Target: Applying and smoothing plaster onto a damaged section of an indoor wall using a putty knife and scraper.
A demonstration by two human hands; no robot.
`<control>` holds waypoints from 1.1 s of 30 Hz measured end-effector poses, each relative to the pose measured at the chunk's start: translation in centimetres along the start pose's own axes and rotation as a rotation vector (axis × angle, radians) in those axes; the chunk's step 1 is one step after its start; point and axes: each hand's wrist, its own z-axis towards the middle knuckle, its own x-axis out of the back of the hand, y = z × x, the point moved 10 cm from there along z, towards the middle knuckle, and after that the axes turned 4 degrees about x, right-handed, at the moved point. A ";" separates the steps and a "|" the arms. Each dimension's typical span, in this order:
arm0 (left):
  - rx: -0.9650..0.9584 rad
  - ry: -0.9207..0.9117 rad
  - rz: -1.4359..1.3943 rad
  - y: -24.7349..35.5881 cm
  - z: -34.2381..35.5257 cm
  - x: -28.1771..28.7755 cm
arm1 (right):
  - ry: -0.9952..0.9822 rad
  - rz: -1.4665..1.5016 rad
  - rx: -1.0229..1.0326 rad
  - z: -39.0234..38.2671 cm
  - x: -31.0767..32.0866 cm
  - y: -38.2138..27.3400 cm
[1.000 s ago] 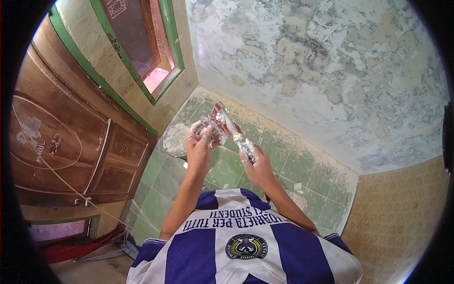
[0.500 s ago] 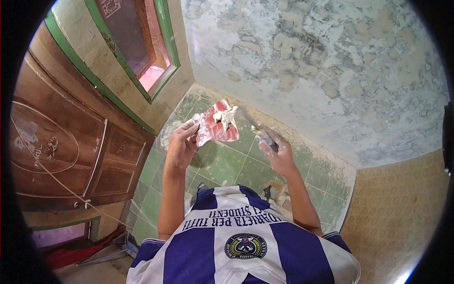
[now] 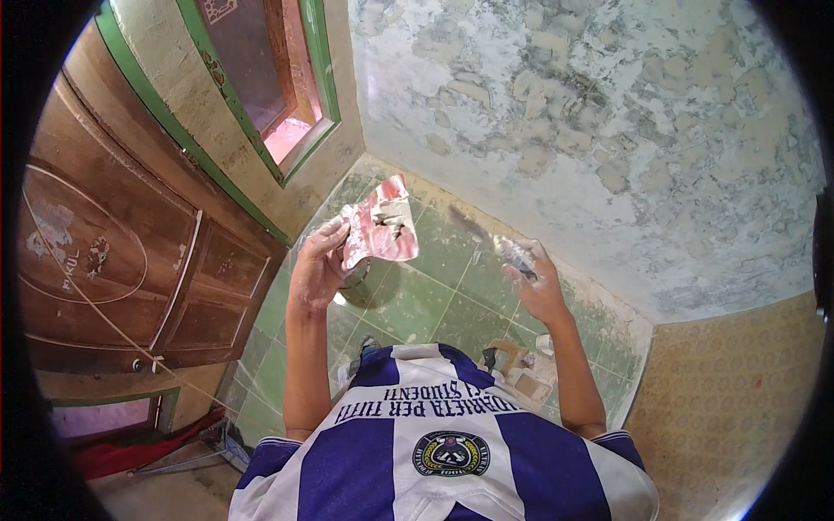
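My left hand (image 3: 320, 267) pinches the edge of a flat red-and-white piece (image 3: 395, 249), irregular in outline and held tilted over the floor. Whitish putty (image 3: 393, 211) is smeared across its face. Off to the right, my right hand (image 3: 542, 285) is closed around the handle of a putty-smeared putty knife (image 3: 514, 253). The knife's blade points toward the far left, blurred and apart from the red-and-white piece. Both hands are dusted with white.
Ahead and to the right rises a patchy, plastered wall (image 3: 556, 122). A brown wooden door (image 3: 122, 234) and a green-framed window (image 3: 317, 78) stand at left. Green floor tiles (image 3: 417, 300) lie below, with some objects (image 3: 521, 369) near my body.
My right hand has moved right with the putty knife, away from the red-and-white piece. That piece has shifted slightly left and tilted more. Its putty looks flatter than before.
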 end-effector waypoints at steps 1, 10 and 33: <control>-0.081 -0.010 0.032 0.8 0.0 -0.2 | 0.035 0.178 -0.211 -0.8 -0.1 1.7; -0.247 0.182 0.138 0.4 -0.9 -1.8 | 0.138 0.201 -0.139 1.5 -4.7 -5.5; 0.058 0.038 0.090 -1.4 -0.2 -1.8 | -0.081 0.506 -0.141 3.0 -4.5 -1.8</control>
